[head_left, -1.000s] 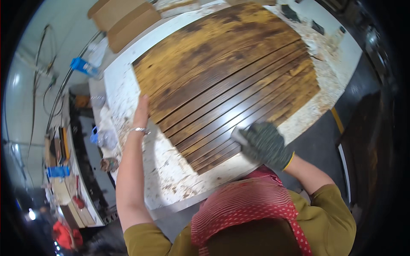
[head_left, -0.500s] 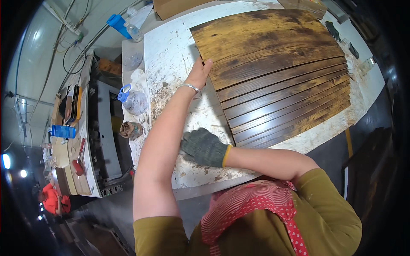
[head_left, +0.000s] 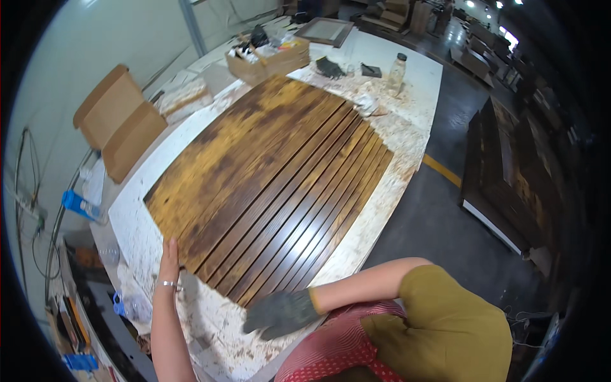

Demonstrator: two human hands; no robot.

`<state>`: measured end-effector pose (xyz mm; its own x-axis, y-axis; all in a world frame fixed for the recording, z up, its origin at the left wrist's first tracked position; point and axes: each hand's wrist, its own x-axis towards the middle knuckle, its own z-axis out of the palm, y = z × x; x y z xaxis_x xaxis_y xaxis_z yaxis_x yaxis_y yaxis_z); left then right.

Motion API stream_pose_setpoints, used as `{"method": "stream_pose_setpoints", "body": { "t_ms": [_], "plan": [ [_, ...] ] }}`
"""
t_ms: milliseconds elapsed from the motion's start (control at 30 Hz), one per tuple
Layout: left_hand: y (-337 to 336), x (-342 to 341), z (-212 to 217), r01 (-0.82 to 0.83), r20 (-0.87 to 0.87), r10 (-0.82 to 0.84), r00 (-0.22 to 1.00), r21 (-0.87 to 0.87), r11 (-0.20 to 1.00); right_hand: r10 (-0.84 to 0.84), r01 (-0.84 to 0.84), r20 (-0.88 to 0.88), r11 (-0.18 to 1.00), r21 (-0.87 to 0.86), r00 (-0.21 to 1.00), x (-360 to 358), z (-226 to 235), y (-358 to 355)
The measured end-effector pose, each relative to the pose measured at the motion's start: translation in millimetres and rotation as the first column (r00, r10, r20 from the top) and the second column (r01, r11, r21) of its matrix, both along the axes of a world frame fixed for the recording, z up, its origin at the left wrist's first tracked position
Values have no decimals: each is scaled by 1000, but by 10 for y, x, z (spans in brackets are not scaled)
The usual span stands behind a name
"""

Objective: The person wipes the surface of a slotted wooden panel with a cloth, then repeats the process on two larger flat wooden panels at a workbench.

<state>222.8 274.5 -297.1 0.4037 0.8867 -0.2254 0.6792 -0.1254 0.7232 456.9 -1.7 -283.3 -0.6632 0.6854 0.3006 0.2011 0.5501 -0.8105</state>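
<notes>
A wide brown wood board [head_left: 235,146] with dark and golden grain lies flat, and several narrow wood strips [head_left: 299,210] lie alongside it in a fanned row. My left hand [head_left: 169,260], bare with a silver bracelet at the wrist, rests its straight fingers against the ends of the pieces at the near left. My right hand [head_left: 280,315] wears a grey-green knitted glove with a yellow cuff. It is at the near ends of the outermost strips, its fingers extended; whether they press on the wood is hard to see. Neither hand grips anything visible.
Brown stains mark the white tabletop [head_left: 398,184]. At its far side are a carton of supplies [head_left: 273,62], a dark-framed panel [head_left: 323,32], a dark glove [head_left: 330,67] and a glass bottle [head_left: 396,75]. Left are an open cardboard box [head_left: 124,124] and blue-topped bottle [head_left: 83,206]. Dark boards [head_left: 503,178] stand right.
My view has swung to the right, so the table's far end now shows. The right glove has come up to the strips' near ends. My left hand is still at the wood's edge.
</notes>
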Motion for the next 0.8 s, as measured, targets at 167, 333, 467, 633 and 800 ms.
{"method": "stream_pose_setpoints", "body": {
  "t_ms": [167,333,467,633,800],
  "plan": [
    [-199,118,162,-150,6,152,988,-150,977,-752,518,137,561,646,644,2448,266,-11],
    [-270,246,469,-142,-157,120,980,-134,981,-891,604,382,167,779,-246,4855,-35,335],
    [-281,249,526,-294,-377,241,894,-90,951,-991,893,106,-24,450,-81,5887,-433,720],
    [-277,312,538,-257,-415,216,884,-43,966,-838,918,543,169,359,-58,6096,-927,1074],
    [-208,389,727,-291,-415,225,882,-102,951,-952,975,306,53,215,-15,5907,-389,908]
  ]
}}
